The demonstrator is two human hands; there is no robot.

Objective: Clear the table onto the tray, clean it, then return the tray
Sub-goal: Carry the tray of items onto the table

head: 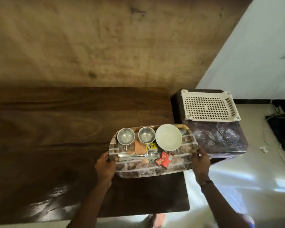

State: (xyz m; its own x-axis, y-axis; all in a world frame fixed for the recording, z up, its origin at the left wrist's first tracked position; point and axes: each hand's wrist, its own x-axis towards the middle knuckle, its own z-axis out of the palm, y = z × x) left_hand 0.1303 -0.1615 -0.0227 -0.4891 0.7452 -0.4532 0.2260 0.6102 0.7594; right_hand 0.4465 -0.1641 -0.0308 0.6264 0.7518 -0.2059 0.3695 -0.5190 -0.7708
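A patterned tray (148,170) is held over the right end of the dark wooden table (56,137). My left hand (105,165) grips its left edge and my right hand (201,162) grips its right edge. On the tray stand two steel cups (125,136) (146,135) and a white bowl (168,137). In front of them lie steel spoons (143,155), a red packet (164,159) and a yellow label (151,146). The tray's right part hangs past the table edge, toward the stool.
A dark marbled stool (220,137) stands right of the table with a white perforated plastic basket (209,106) on top. Black cables and a dark device (281,129) lie on the pale floor at far right. A wood-look wall rises behind the table.
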